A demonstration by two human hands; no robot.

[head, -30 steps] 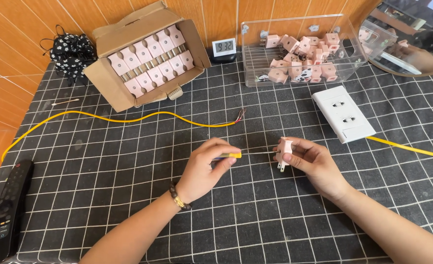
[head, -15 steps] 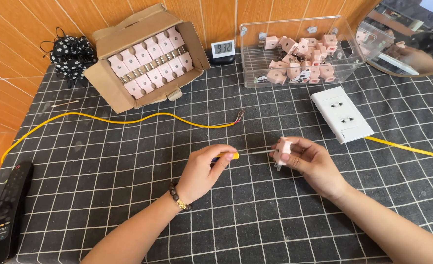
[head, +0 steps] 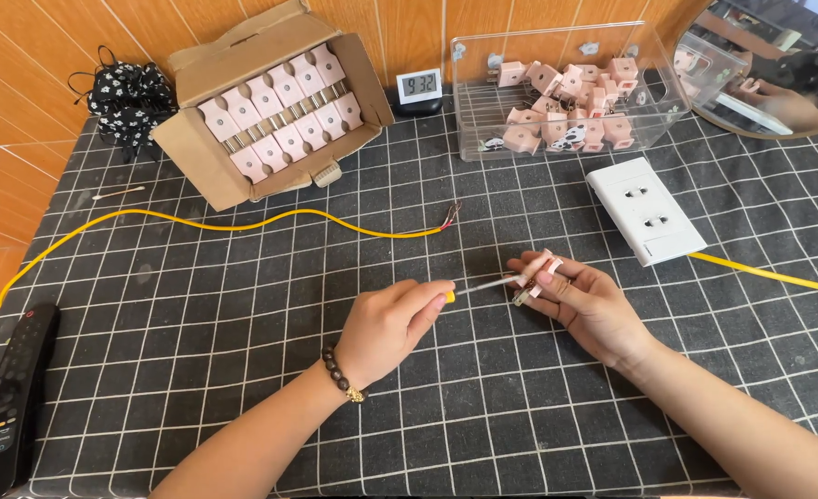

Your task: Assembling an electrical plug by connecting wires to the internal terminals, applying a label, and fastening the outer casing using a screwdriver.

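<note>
We see both hands meeting over the middle of the gridded black tabletop (head: 242, 370). The left hand (head: 390, 323) is clenched around a yellow-handled screwdriver (head: 478, 288), whose thin shaft runs rightward to a small pink plug (head: 536, 273). The right hand (head: 586, 300) pinches that plug between fingertips and thumb, just above the mat; the tip appears to meet the plug, though the contact point is too small for us to confirm. Behind the hands, a yellow cable (head: 242, 222) with bared ends lies across the tabletop, and a white double socket (head: 646, 209) sits to the right. Farther back stand a cardboard box (head: 192, 148) holding rows of pink plugs, a clear plastic bin (head: 483, 92) of loose ones, and a small digital clock (head: 420, 86). A black remote control (head: 10, 397) lies at the left edge.
</note>
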